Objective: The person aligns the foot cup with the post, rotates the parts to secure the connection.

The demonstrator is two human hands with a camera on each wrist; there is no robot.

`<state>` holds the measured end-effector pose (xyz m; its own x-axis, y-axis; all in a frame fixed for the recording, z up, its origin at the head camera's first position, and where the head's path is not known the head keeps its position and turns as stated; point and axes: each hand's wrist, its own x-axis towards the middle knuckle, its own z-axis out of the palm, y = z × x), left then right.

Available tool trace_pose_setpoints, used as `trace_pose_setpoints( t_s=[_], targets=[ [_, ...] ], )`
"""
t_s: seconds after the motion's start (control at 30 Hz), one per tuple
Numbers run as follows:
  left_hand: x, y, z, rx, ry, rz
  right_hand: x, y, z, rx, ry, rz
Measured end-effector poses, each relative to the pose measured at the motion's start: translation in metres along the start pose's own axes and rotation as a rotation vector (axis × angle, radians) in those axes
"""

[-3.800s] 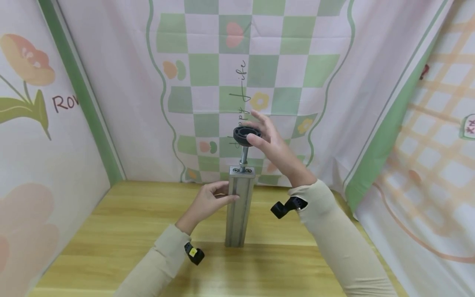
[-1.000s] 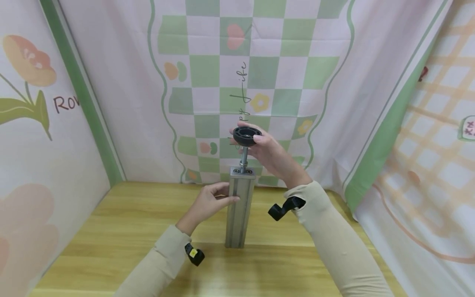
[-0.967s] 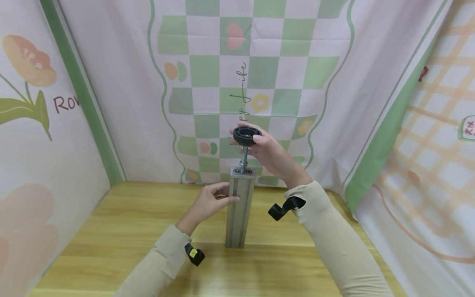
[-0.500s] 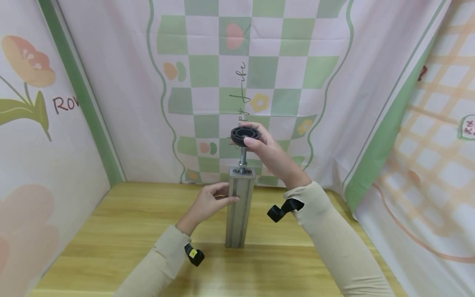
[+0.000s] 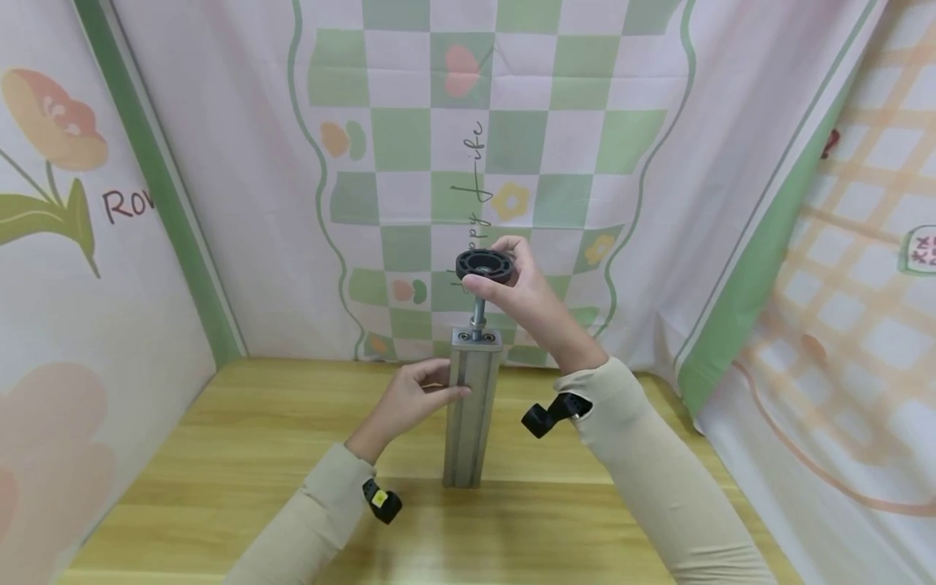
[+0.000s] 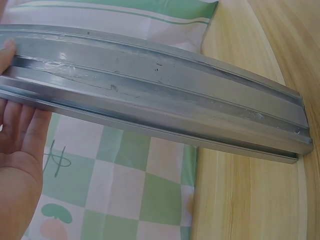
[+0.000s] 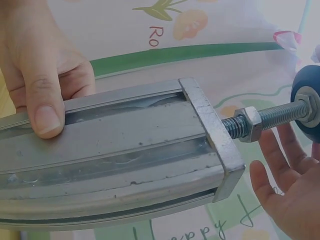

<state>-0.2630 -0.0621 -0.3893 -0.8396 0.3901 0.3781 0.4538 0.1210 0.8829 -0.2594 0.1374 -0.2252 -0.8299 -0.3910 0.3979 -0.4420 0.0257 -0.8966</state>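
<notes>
An aluminium profile [image 5: 470, 422] stands upright on the wooden table, bearing an end plate [image 5: 465, 337] on top. From the plate rises a threaded rod [image 7: 282, 115] with a nut [image 7: 250, 124] close above it. A round black leveling foot [image 5: 471, 269], hollow side up, caps the rod. My left hand [image 5: 404, 400] grips the profile's upper part, thumb [image 7: 47, 117] on the near face and fingers behind. Around the foot's rim, my right hand [image 5: 537, 305] has its thumb in front and its index finger at the far right side; the other fingers are hidden there in the head view.
The wooden table [image 5: 241, 455] reaches back to a checkered curtain [image 5: 409, 81] behind the profile. More printed cloth [image 5: 841, 341] hangs on the right, and a flower-print panel [image 5: 66, 309] borders the left. Black wrist cameras [image 5: 544, 416] sit on both sleeves.
My right hand's thumb has swept leftward along the foot's near rim, while the fingers have drawn back to the right behind it. My left hand and the profile have stayed in place.
</notes>
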Motion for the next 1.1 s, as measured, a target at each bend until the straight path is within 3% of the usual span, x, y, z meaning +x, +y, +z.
trace_pose_setpoints(
  t_s=[0.23,0.5,0.67,0.93,1.1],
  targets=[
    [0.0,0.0,0.0,0.005,-0.005,-0.001,0.001,0.004,-0.007,-0.093,-0.062,-0.054],
    [-0.001,0.002,0.0,0.001,-0.001,-0.025,0.01,0.01,-0.013,0.298,-0.266,-0.072],
    [-0.002,0.002,0.0,0.0,0.002,-0.03,0.008,0.012,-0.018,0.353,-0.336,-0.09],
    [-0.001,0.001,0.001,-0.006,0.0,-0.024,0.008,0.017,-0.021,0.333,-0.364,-0.091],
    [-0.002,0.001,0.001,-0.005,0.006,-0.031,0.008,0.017,-0.021,0.323,-0.34,-0.108]
  ],
)
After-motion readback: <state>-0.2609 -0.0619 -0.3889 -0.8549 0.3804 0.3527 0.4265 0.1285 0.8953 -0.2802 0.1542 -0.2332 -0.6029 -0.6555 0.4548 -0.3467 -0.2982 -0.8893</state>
